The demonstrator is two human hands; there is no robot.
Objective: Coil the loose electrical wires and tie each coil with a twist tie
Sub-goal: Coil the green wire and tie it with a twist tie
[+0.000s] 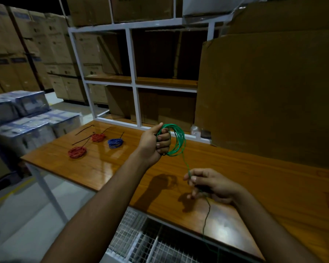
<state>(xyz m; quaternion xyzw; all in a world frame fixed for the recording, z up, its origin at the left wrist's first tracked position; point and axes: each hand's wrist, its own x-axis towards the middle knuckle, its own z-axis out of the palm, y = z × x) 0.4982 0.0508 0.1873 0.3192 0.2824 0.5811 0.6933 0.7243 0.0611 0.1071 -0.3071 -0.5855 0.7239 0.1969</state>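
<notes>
Wire coils point(176, 141): one green (held), two red point(77, 152), one blue point(115, 143).

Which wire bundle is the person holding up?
The green coil, gripped in the left hand. The two red coils and the blue coil lie on the table.

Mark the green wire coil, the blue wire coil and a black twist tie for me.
Green wire coil point(179, 141): head view, right side of the loops.
Blue wire coil point(115, 143): head view, middle of the bundle.
Black twist tie point(84, 130): head view, mid-length.
</notes>
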